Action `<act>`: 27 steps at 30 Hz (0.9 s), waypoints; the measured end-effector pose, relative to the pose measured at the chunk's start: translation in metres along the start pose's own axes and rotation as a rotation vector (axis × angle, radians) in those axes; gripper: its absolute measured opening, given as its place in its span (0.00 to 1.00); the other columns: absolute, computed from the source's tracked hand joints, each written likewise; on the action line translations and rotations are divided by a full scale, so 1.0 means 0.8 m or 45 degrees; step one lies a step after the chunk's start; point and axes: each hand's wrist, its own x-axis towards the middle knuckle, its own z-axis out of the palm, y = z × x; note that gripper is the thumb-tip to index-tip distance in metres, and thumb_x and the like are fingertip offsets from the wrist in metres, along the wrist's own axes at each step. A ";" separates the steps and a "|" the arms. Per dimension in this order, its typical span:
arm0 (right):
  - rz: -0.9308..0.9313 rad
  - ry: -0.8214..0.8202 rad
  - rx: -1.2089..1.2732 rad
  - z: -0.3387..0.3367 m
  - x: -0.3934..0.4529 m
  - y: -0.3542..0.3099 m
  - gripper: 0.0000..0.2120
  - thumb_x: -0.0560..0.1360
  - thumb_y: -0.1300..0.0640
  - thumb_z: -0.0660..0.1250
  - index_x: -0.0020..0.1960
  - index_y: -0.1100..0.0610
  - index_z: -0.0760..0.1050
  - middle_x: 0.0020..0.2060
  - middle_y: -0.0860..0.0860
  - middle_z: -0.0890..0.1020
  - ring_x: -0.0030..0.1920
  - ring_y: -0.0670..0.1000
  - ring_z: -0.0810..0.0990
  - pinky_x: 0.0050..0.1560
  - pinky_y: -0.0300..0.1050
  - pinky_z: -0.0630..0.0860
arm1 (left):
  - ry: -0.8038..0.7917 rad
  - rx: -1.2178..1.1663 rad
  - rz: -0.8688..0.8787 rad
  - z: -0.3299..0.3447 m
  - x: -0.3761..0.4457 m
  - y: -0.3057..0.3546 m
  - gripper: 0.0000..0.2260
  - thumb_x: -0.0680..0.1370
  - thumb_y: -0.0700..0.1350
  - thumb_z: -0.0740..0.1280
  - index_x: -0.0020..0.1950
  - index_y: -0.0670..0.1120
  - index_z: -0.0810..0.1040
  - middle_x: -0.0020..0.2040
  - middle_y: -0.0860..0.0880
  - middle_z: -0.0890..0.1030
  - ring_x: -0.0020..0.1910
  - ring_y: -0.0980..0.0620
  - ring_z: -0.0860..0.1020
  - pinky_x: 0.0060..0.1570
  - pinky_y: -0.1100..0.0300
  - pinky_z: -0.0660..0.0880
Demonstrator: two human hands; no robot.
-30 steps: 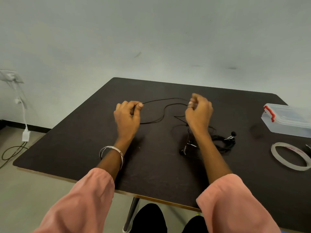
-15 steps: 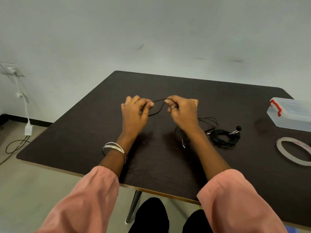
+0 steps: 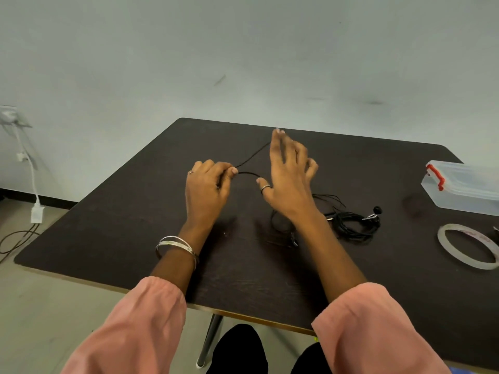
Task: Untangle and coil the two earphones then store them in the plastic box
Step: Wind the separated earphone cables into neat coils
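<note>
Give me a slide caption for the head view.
Left hand pinches black earphone cable, right hand spread open above table.

The one camera sits on my head, looking forward and down across the dark table [image 3: 135, 225] toward the pale wall [image 3: 243, 49] behind it. It is close enough that my pink sleeves [image 3: 140, 327] fill the bottom of the view, nearer me than the table's front edge. There is no second view.

Right hand [image 3: 289, 179] fingers now outspread
</note>
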 end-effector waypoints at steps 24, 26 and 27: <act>0.290 0.226 0.193 -0.003 0.003 0.027 0.33 0.70 0.60 0.64 0.74 0.52 0.61 0.69 0.52 0.69 0.67 0.54 0.64 0.58 0.52 0.57 | -0.011 -0.227 -0.171 -0.006 0.001 -0.002 0.08 0.78 0.46 0.66 0.45 0.44 0.82 0.35 0.50 0.81 0.35 0.50 0.77 0.36 0.53 0.74; -0.043 0.114 0.088 0.002 0.002 0.013 0.41 0.68 0.59 0.65 0.77 0.50 0.53 0.75 0.50 0.60 0.70 0.53 0.57 0.61 0.55 0.56 | -0.023 -0.163 -0.121 -0.007 0.000 -0.002 0.08 0.78 0.47 0.66 0.45 0.45 0.82 0.35 0.50 0.81 0.36 0.49 0.77 0.37 0.54 0.73; -0.172 0.063 0.029 0.006 0.000 0.006 0.39 0.69 0.57 0.66 0.77 0.49 0.55 0.75 0.49 0.60 0.70 0.53 0.56 0.61 0.56 0.56 | -0.047 -0.140 -0.070 -0.007 -0.001 0.000 0.08 0.78 0.47 0.66 0.45 0.45 0.82 0.36 0.49 0.81 0.36 0.49 0.77 0.38 0.55 0.72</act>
